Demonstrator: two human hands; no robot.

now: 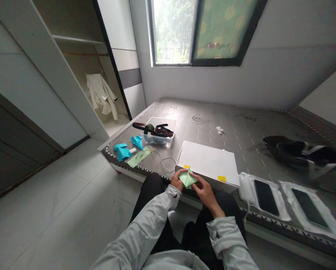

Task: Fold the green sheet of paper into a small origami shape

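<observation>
Between my two hands is a folded piece of light green paper [188, 179], creased down its middle into a pointed shape. My left hand [178, 179] grips its left side, fingers curled around the edge. On the right side, my right hand [204, 190] pinches the paper between thumb and fingers. Just beyond the hands lies a white box [208, 157] with two yellow tabs along its near edge. The undersides of the paper and some fingertips are hidden.
Left of the box are a clear plastic bin [160, 139] with belts, blue folded papers [123, 151], a green paper strip [139, 157] and a white cable [162, 159]. Two dark phones [266, 197] on white wrapping and a black bag [302, 153] lie at right on the mattress [196, 110].
</observation>
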